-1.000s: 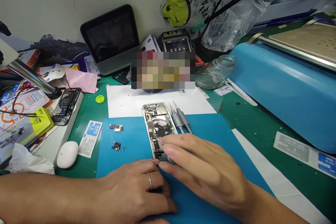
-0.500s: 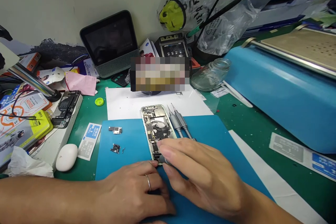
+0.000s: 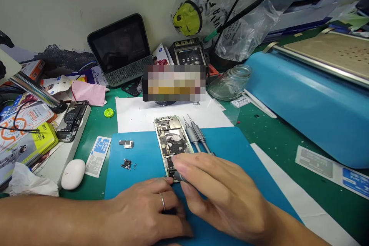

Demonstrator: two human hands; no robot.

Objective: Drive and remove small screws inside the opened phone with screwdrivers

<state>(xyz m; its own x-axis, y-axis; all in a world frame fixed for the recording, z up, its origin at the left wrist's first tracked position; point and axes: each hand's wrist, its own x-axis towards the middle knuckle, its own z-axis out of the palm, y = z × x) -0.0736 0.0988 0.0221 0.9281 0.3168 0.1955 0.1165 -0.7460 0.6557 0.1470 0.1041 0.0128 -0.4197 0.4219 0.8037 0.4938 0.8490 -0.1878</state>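
An opened phone (image 3: 173,134) lies on a blue mat (image 3: 138,196), its circuit boards and inner parts bare. My left hand (image 3: 152,211), with a ring on one finger, has its fingers curled and a fingertip against the phone's lower left corner. Over the phone's lower end, my right hand (image 3: 221,192) pinches a grey screwdriver (image 3: 180,177) between thumb and fingers. The screwdriver's tip is hidden. Two more grey screwdrivers (image 3: 196,132) lie just right of the phone. Small metal-and-black parts (image 3: 127,163) and a bracket-like piece (image 3: 127,144) rest on the mat's left.
Another opened phone (image 3: 72,121) sits on a white box at left, beside a white earbud case (image 3: 73,174). A tilted glass jar (image 3: 230,82) and a screen device (image 3: 119,50) stand at the back. A blue machine (image 3: 288,107) occupies the right side.
Both hands stay nearly where they were at the phone's lower end. More of the grey screwdriver shows between the right fingers. The view has shifted slightly.
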